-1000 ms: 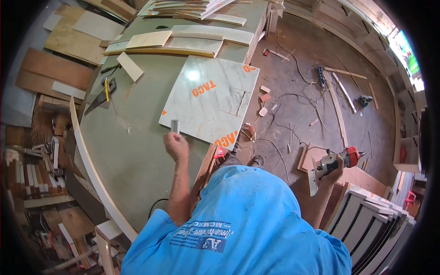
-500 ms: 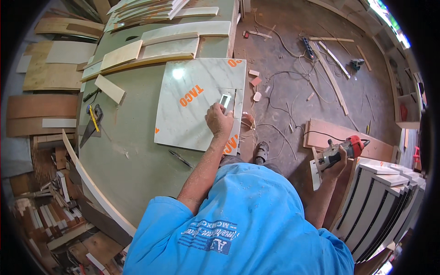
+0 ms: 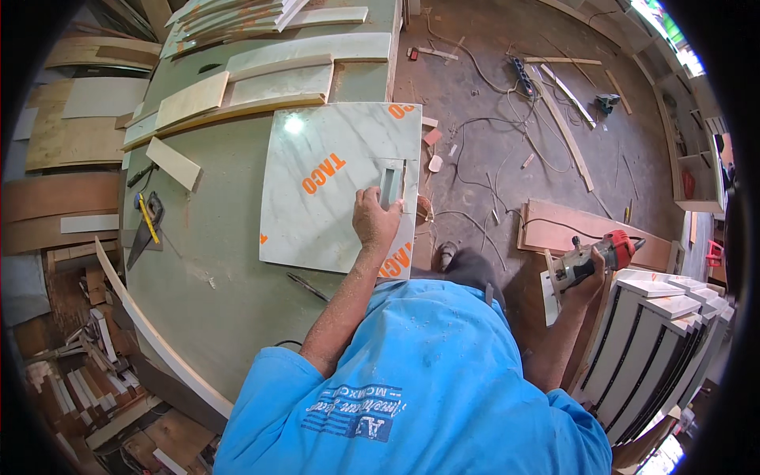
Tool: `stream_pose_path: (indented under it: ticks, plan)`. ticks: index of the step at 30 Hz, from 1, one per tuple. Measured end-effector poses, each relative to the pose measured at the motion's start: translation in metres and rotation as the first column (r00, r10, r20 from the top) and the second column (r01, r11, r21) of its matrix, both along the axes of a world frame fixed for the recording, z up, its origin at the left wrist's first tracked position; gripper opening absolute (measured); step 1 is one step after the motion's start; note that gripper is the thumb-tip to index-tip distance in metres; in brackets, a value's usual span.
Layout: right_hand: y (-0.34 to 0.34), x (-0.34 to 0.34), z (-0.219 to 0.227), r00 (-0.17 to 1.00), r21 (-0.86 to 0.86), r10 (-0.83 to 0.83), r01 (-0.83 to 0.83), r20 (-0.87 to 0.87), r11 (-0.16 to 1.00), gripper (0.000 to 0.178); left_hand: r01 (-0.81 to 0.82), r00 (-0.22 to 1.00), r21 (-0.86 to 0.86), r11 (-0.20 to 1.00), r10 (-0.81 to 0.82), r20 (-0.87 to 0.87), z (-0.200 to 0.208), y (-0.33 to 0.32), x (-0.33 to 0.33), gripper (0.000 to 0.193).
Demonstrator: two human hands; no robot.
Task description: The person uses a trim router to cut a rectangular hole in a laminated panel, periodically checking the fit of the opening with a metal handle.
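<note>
A square white marbled panel (image 3: 317, 229) with orange printing lies on the green worktop (image 3: 206, 253). Near its right edge, a small rectangular recessed handle (image 3: 389, 184) sits at a narrow cutout. My left hand (image 3: 375, 218) grips the near end of this handle, thumb on the right side and fingers on the left; whether it lies fully flush I cannot tell. Out to the right, my right hand (image 3: 586, 286) is wrapped round a red and grey trim router (image 3: 615, 252), held in the air, with a pale flat plate (image 3: 549, 298) at its base.
On the worktop's left are a handsaw (image 3: 142, 241), a yellow-handled tool (image 3: 148, 218) and a loose board (image 3: 174, 164). Stacked strips (image 3: 277, 83) stand beyond the panel. Cords and a power strip (image 3: 521, 77) cross the floor. White panels (image 3: 641, 348) are stacked at right.
The handle, tilted up in my left hand before, now lies lower against the cutout. My view has shifted slightly. My right hand still holds the router.
</note>
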State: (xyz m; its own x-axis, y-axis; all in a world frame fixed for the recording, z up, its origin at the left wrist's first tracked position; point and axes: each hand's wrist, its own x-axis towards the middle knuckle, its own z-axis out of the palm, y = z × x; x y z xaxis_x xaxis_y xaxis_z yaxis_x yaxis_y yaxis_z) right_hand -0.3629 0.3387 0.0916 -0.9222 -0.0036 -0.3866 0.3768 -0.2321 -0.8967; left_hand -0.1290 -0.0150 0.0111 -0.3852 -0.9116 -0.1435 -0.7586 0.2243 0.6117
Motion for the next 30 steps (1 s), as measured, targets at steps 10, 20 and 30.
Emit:
stream_pose_path:
  ticks: [10,20,30]
  plan:
    - [-0.058,-0.116,-0.095,0.951,-0.108,0.217,-0.197,0.22,0.974,0.028,-0.119,0.991,-0.067,0.991,0.123,0.059,0.009,0.005,-0.022,0.051]
    - [-0.14,-0.245,-0.251,0.796,0.001,0.452,-0.494,0.403,0.869,0.044,-0.351,0.914,-0.01,0.937,0.344,0.215,0.004,0.026,-0.063,0.052]
    - [-0.193,-0.274,-0.302,0.668,0.077,0.542,-0.663,0.509,0.745,0.044,-0.426,0.86,0.014,0.905,0.4,0.316,0.012,0.016,-0.077,0.05]
